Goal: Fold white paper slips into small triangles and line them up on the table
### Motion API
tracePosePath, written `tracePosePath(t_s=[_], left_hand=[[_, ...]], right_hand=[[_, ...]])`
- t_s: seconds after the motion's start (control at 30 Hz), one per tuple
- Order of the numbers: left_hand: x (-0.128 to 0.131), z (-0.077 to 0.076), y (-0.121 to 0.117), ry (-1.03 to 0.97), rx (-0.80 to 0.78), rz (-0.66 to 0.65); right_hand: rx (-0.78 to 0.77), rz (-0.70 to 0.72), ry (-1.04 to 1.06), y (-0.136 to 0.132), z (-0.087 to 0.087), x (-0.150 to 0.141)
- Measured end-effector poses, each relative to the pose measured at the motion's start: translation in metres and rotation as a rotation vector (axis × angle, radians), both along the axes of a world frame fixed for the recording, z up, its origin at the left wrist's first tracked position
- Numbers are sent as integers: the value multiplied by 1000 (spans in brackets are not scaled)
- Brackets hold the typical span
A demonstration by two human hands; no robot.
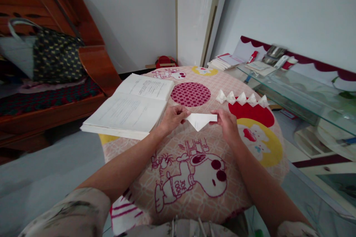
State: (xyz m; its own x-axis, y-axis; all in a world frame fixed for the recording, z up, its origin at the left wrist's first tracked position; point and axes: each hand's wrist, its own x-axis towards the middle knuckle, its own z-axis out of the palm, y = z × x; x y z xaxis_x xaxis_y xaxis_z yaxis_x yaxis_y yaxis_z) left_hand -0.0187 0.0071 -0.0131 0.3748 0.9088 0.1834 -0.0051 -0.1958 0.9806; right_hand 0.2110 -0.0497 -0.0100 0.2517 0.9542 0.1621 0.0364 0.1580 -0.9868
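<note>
A small white sheet of folded paper (198,120) is held up over the middle of the round table, its lower part coming to a point. My left hand (174,117) pinches its left end between thumb and fingers. At the right end, the fingers of my right hand (226,124) are closed on the paper's edge. An open book (130,105) with printed pages lies just left of my left hand. Beyond my right hand stands a row of several folded white paper pieces (241,99) with pointed tops.
A patterned cloth (191,177) with a cartoon dog covers the table. To the right is a glass-topped cabinet (303,89) carrying papers, a red bottle (252,57) and cups. A wooden bench (94,66) with a patterned bag (57,55) stands left; a tall white appliance (193,18) stands behind.
</note>
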Motion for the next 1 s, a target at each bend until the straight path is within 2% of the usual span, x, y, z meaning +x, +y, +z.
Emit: tracePosePath(t_s=[0.13,0.33,0.47,0.6,0.8,1.0], left_hand=[[2,-1,-3,55,104,-13],[3,9,-14,275,582,106],[5,8,-17,345,761,92],[7,6,-18,384,783,95],[8,8,-21,432,674,57],[7,7,-20,362,591,41]], right_hand=[[-68,96,-26,-4,2,-7],[-52,50,-144,-6,5,-8],[-62,58,-159,-7,6,-13],[-73,63,-169,-8,6,-16],[-60,63,-168,-8,4,-15],[-50,74,-189,-7,0,-13]])
